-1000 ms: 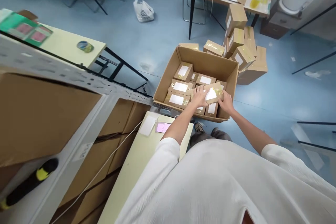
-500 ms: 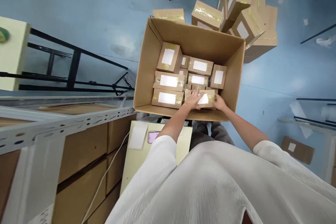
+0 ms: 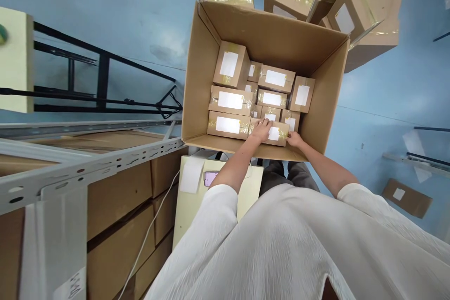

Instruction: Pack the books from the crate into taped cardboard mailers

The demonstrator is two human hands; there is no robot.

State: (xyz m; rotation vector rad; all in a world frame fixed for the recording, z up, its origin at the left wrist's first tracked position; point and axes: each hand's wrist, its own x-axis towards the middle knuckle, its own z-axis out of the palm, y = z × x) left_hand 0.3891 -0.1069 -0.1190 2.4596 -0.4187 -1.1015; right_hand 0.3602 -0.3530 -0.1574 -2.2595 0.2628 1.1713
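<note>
Head cam looks straight down into an open cardboard carton [image 3: 267, 33] packed with small taped kraft boxes [image 3: 230, 100], all white-labelled. Left hand [image 3: 260, 130] and right hand [image 3: 294, 139] are both on one labelled box [image 3: 274, 133] in the front row, right by the carton's near wall. Left fingers [image 3: 265, 124] are spread over its top, right fingers [image 3: 290, 137] grip its end, so it's held. More taped boxes [image 3: 351, 14] are heaped on the floor [image 3: 415, 93] past the far wall, and a phone [image 3: 210, 178] lies on the pale surface [image 3: 218, 211] just beyond the near wall.
</note>
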